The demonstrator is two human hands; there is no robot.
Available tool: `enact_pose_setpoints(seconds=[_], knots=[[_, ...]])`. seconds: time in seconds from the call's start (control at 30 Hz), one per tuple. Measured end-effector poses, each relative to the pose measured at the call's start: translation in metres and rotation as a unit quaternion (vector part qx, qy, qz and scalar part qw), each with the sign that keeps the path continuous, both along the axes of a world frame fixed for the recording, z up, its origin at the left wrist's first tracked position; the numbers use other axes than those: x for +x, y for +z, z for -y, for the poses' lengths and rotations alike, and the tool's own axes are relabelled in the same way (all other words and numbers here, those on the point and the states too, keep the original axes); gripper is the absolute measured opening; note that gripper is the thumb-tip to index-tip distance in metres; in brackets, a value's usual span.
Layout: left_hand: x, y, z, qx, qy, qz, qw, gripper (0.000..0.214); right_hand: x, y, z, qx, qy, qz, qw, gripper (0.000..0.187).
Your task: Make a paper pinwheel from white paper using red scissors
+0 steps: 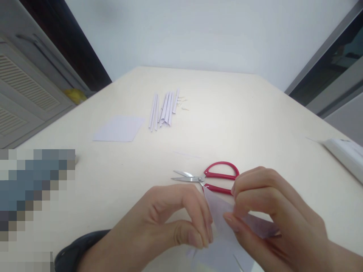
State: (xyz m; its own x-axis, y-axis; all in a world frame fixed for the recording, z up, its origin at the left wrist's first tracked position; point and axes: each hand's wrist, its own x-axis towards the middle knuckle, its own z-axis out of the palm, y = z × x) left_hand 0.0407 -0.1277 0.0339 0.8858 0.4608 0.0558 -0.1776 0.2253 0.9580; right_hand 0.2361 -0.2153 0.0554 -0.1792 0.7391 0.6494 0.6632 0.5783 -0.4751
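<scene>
Both hands work a small sheet of pale lilac paper (219, 215) just above the near edge of the cream table (227, 121). My left hand (167, 223) pinches the paper's left edge between thumb and fingers. My right hand (269, 211) is curled over the right side, thumb and fingers pressed on the same sheet. Red-handled scissors (211, 177) lie on the table just beyond my hands, blades pointing left and slightly apart.
Several rolled paper sticks (164, 109) lie in a bundle at mid-table, with tiny paper scraps (183, 104) to their right. A flat lilac sheet (119, 128) rests to their left. A white object (346, 153) sits at the right edge. A blurred patch covers the lower left.
</scene>
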Motion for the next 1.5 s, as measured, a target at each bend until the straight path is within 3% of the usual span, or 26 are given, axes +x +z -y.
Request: enact_pose_setpoints(seconds=[0.1, 0.27, 0.47, 0.77, 1.03, 1.5], knots=[[-0.001, 0.001, 0.001, -0.053, 0.005, -0.041, 0.998, 0.013, -0.001, 0.002, 0.0, -0.054, 0.04, -0.022, 0.998, 0.016], [0.0, -0.001, 0.006, -0.164, -0.042, -0.059, 0.984, 0.009, -0.002, 0.008, -0.004, -0.191, 0.118, -0.036, 0.974, 0.007], [0.0, -0.003, 0.008, -0.163, -0.06, -0.055, 0.983, 0.011, 0.003, 0.013, -0.005, -0.196, 0.188, -0.053, 0.961, 0.008], [0.002, -0.005, 0.01, -0.124, -0.045, -0.07, 0.989, 0.013, -0.007, 0.005, -0.001, -0.159, 0.114, -0.009, 0.981, 0.008], [0.004, -0.008, 0.009, -0.225, -0.047, -0.043, 0.972, 0.011, -0.01, 0.001, -0.002, -0.107, 0.089, 0.019, 0.99, 0.013], [0.001, -0.009, 0.006, -0.122, -0.027, -0.05, 0.991, 0.011, -0.008, 0.006, 0.004, -0.202, 0.089, -0.039, 0.974, 0.025]])
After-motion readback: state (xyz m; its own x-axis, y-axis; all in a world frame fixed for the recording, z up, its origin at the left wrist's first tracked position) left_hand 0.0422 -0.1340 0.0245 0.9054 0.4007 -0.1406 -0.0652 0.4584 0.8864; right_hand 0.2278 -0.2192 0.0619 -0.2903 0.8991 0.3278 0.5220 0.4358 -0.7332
